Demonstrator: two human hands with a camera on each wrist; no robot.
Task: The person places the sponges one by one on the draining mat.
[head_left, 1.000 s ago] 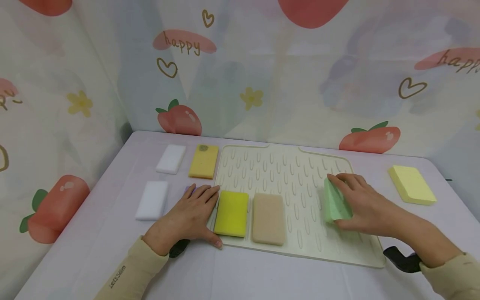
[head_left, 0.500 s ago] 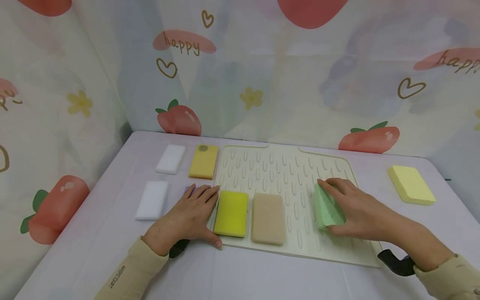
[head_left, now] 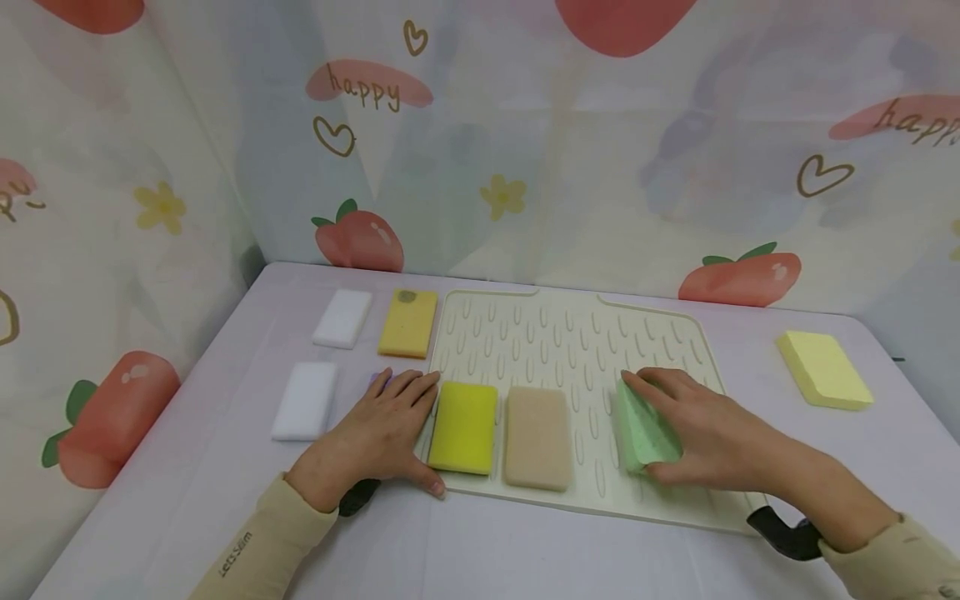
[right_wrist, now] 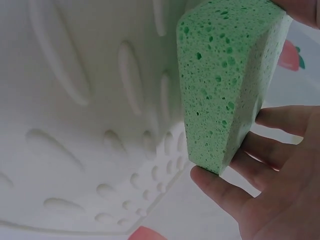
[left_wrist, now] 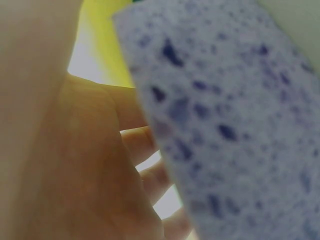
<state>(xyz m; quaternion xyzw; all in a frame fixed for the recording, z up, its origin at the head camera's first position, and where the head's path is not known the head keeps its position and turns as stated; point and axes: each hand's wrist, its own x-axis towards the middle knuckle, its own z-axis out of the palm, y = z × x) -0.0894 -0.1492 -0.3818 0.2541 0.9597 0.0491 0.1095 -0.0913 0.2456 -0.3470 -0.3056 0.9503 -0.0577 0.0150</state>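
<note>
My right hand (head_left: 705, 429) pinches a green sponge (head_left: 643, 425) between thumb and fingers, tilted over the right part of a cream ribbed mat (head_left: 600, 358). In the right wrist view, the porous green sponge (right_wrist: 212, 90) stands beside the mat's ribs. Flat and spread, my left hand (head_left: 378, 433) rests at the mat's left edge, over a purple sponge (head_left: 381, 381) that it mostly hides. That speckled purple sponge (left_wrist: 225, 120) fills much of the left wrist view. On the mat lie a bright yellow sponge (head_left: 463, 427), close to my left hand, and a beige sponge (head_left: 536, 437).
Left of the mat are two white sponges (head_left: 342, 318) (head_left: 304, 401) and a golden-yellow sponge (head_left: 408, 323). A pale yellow block (head_left: 823, 369) lies at the table's right. A patterned curtain (head_left: 562, 150) stands behind the table.
My right hand and the green sponge have moved left and slightly nearer over the mat, toward the beige sponge. My left hand has stayed in place.
</note>
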